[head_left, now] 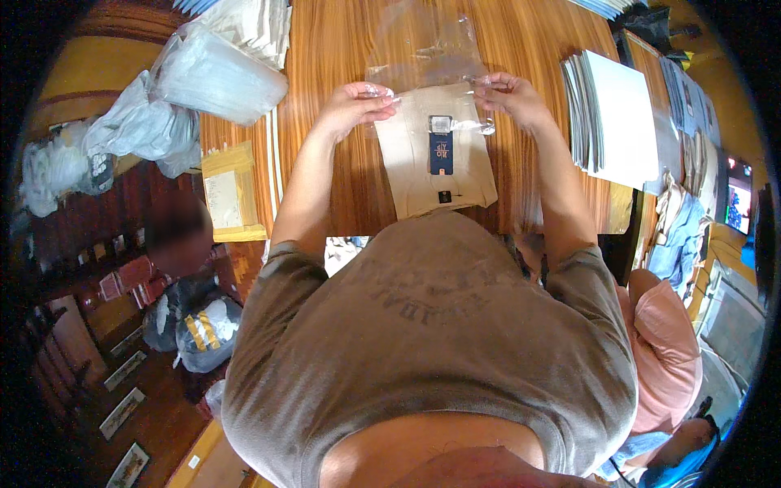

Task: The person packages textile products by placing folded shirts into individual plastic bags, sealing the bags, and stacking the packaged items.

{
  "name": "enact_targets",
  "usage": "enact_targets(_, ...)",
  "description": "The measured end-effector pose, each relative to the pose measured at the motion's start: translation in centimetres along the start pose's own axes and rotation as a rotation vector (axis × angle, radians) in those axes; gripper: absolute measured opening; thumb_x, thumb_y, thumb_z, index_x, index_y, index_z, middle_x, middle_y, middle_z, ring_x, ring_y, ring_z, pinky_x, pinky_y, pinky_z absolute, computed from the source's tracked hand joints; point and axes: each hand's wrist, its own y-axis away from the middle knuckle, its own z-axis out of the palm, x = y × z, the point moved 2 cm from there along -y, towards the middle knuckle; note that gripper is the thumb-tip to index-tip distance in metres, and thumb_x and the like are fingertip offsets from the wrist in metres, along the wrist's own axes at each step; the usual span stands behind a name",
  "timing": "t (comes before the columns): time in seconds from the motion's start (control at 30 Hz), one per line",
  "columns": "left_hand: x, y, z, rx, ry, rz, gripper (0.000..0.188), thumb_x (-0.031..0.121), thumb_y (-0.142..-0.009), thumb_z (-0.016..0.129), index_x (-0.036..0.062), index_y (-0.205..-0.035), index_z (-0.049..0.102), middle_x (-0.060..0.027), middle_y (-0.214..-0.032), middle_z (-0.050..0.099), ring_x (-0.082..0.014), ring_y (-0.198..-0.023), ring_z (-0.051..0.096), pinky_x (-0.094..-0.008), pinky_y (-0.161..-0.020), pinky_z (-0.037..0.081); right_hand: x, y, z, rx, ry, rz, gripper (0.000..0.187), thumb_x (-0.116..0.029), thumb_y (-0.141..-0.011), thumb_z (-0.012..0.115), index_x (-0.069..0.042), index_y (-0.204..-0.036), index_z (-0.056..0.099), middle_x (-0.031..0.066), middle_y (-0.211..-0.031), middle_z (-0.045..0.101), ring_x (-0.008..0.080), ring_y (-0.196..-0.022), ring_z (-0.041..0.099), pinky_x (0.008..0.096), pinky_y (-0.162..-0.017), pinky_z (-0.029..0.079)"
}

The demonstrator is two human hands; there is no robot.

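A folded beige garment [403,167], which looks like trousers, lies on the wood-grain table in front of me. A dark blue hang tag [440,154] and a small black label [444,197] show on it. Over its far end spreads a clear plastic bag [423,53], its other end stretching away across the table. My left hand [358,107] pinches the bag's left edge, and my right hand [511,99] grips its right edge. The far part of the garment sits under or inside the film.
Clear plastic bags [215,77] are heaped at the table's left. A stack of white boards [614,118] stands on the right, beside folded clothes [691,102]. Taped card [228,191] covers the near left corner. A person in a pink shirt [663,350] is close by my right.
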Motion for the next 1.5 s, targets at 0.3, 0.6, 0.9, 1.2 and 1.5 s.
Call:
enact_targets(0.3,-0.4,-4.1,0.0,0.537,-0.356,0.263,0.018,0.018,-0.095,0.077,-0.0006,-0.095,0.076,-0.0073,-0.086,0.079,-0.0114,-0.072,0.072,-0.0277,-0.063,0.054,3.4,-8.7,-1.5,0.124,0.207,-0.215,0.025,-0.008,-0.092,0.079,0.003,-0.111,0.069,0.0090,-0.096,0.077,0.0160,-0.084,0.073,0.0282,-0.075,0.059)
enact_targets(0.6,-5.9,-3.7,-1.2,0.529,-0.354,0.372,0.018,0.010,-0.092,0.078,-0.0015,-0.106,0.077,-0.0111,-0.094,0.079,-0.0172,-0.083,0.074,-0.0317,-0.075,0.060,6.9,-7.1,-1.4,-0.001,0.143,-0.118,0.035,-0.011,-0.087,0.085,0.004,-0.114,0.067,0.0114,-0.102,0.074,0.0178,-0.094,0.073,0.0298,-0.077,0.062)
enact_targets(0.9,-7.0,-0.3,-0.4,0.384,0.260,-0.054,0.030,0.017,-0.093,0.081,-0.0008,-0.116,0.075,-0.0095,-0.104,0.077,-0.0144,-0.085,0.073,-0.0286,-0.076,0.061,6.9,-3.2,-2.1,-0.025,0.055,0.115,0.048,-0.016,-0.081,0.092,0.004,-0.116,0.065,0.0142,-0.106,0.071,0.0202,-0.090,0.072,0.0293,-0.075,0.063)
enact_targets(1.2,-9.5,4.3,0.5,0.129,-0.218,-0.091,0.029,0.025,-0.093,0.081,0.0018,-0.110,0.080,-0.0049,-0.096,0.078,-0.0101,-0.080,0.069,-0.0267,-0.073,0.058,6.1,2.0,-1.5,-0.086,0.236,0.134,0.052,-0.018,-0.086,0.087,0.001,-0.127,0.062,0.0105,-0.106,0.075,0.0195,-0.095,0.072,0.0323,-0.084,0.059)
enact_targets(1.5,-7.3,8.1,4.2,0.292,-1.043,0.833,0.039,0.022,-0.081,0.089,0.0048,-0.114,0.074,-0.0083,-0.111,0.067,-0.0271,-0.096,0.067,-0.0367,-0.084,0.057,3.1,9.4,0.3,-0.037,0.909,-0.565,0.049,-0.015,-0.085,0.085,-0.007,-0.130,0.067,0.0147,-0.130,0.063,0.0310,-0.119,0.065,0.0402,-0.098,0.056)
